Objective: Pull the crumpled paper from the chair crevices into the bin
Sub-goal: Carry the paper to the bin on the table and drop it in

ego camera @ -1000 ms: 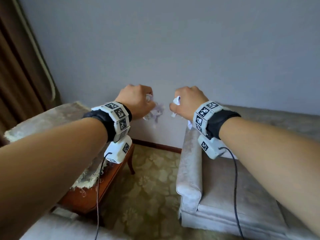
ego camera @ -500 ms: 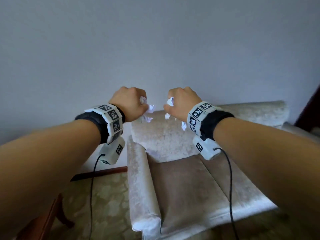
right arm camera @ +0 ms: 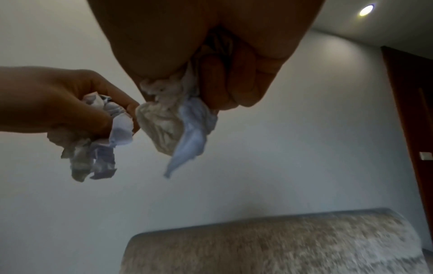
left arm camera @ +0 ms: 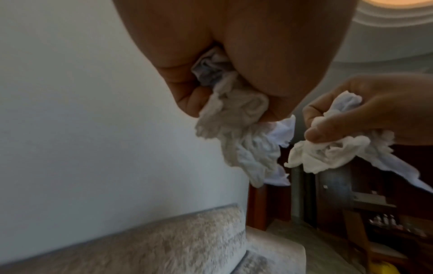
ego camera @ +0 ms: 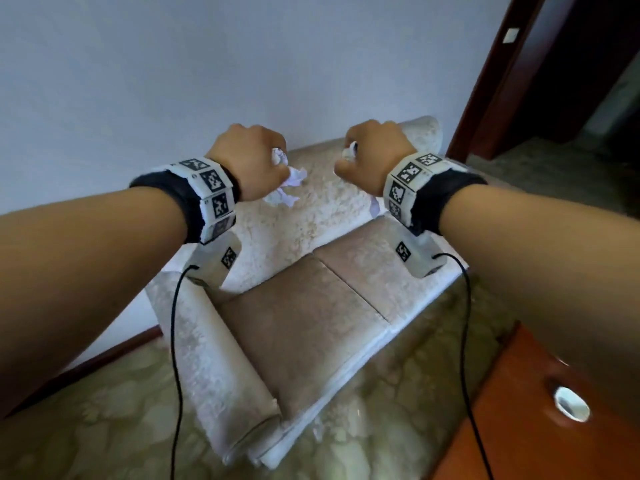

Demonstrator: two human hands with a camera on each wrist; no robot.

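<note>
My left hand point(ego camera: 251, 161) is held up in a fist above the cream armchair point(ego camera: 304, 306) and grips a wad of white crumpled paper point(ego camera: 287, 181), whose loose ends hang below the fist point(left arm camera: 243, 133). My right hand point(ego camera: 374, 155) is level with it, a short way to the right, and grips a second wad of crumpled paper point(ego camera: 349, 152) with a bluish strip hanging down point(right arm camera: 178, 128). Each wrist view also shows the other hand and its paper point(left arm camera: 332, 152) point(right arm camera: 98, 133). No bin appears in any view.
The armchair has two brown seat cushions point(ego camera: 311, 317) and a rolled left armrest point(ego camera: 214, 358), and stands against a pale wall. A wooden table point(ego camera: 519, 410) with a small white bowl point(ego camera: 571, 405) is at the lower right. A dark wooden doorway point(ego camera: 554, 64) opens at the upper right. The floor is patterned carpet.
The head view has swung to the right, from the gap between two chairs to the armchair and doorway. Both fists keep their paper wads and have drawn slightly further apart.
</note>
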